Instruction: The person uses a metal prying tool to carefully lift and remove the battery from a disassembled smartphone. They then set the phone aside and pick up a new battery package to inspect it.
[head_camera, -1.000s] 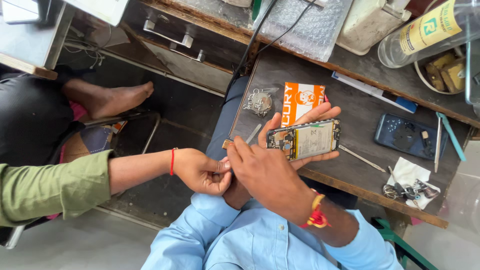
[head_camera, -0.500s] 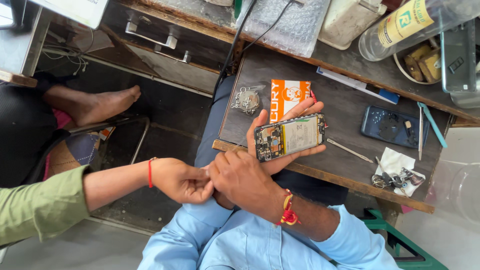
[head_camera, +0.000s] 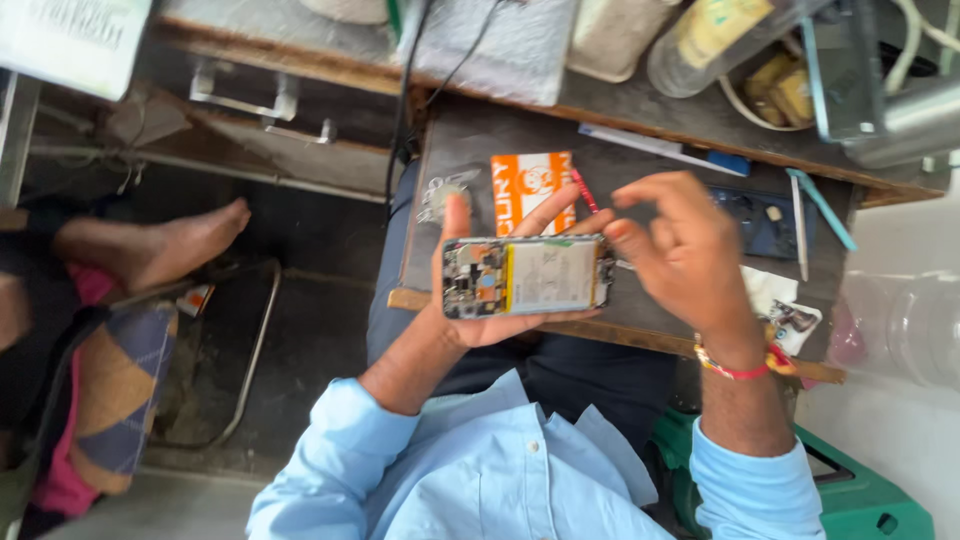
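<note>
Over a dark wooden workbench (head_camera: 660, 150), the left hand (head_camera: 480, 320) cradles an opened smartphone with exposed battery and circuit board (head_camera: 525, 277), fingers wrapped round its edges; the right hand (head_camera: 690, 250) hovers beside it, fingers loosely curled.

The opened phone (head_camera: 525, 277) held in the left hand (head_camera: 480, 315) is seen with a pale grey battery in the middle and a dark board with small orange and blue parts at one end. An orange and white packet (head_camera: 530, 185) and a dark blue phone back cover (head_camera: 765, 222) are shown on the dark grey bench (head_camera: 660, 160). Light blue sleeves (head_camera: 480, 470) are worn, a red and yellow thread (head_camera: 745, 365) is tied at the wrist of the right hand (head_camera: 685, 250), and a green stool (head_camera: 850, 490) is seen below.
</note>
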